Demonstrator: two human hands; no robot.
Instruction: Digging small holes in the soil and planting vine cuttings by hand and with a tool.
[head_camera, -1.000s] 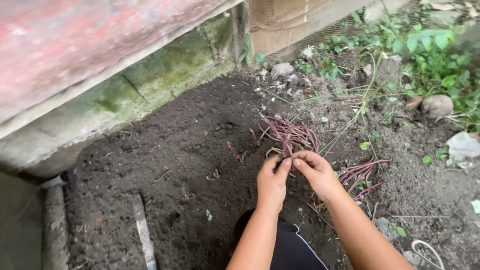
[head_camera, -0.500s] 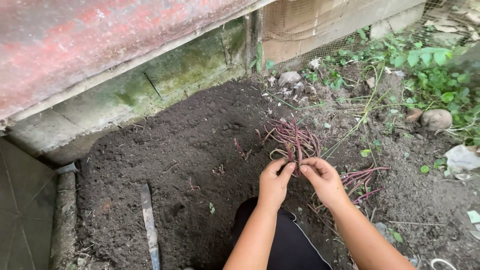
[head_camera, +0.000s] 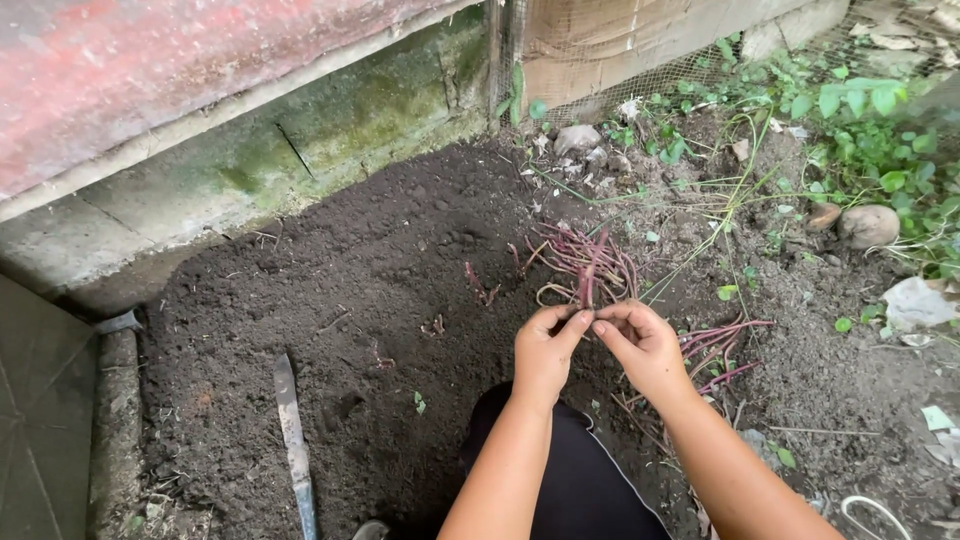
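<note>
My left hand (head_camera: 545, 350) and my right hand (head_camera: 640, 345) meet fingertip to fingertip over dark loose soil (head_camera: 330, 290). Together they pinch one purple-red stem cutting (head_camera: 587, 290) that stands up between the thumbs and forefingers. Just beyond the fingers lies a loose bunch of the same purple stems (head_camera: 585, 262). A second small heap of purple stems (head_camera: 722, 350) rests on the ground to the right of my right wrist. A few short stem pieces (head_camera: 478, 285) stick out of the soil left of the bunch.
A long metal blade (head_camera: 292, 430) lies flat in the soil at lower left. A mossy concrete wall (head_camera: 300, 130) runs along the back. Wire mesh (head_camera: 620, 40), green weeds (head_camera: 870, 130), stones (head_camera: 866, 225) and litter sit at the right. My dark-clothed knee (head_camera: 560, 480) is below.
The view shifted slightly between frames. My hands stay together on the stem and sit a little nearer the bunch; the stem now stands more upright between the fingertips.
</note>
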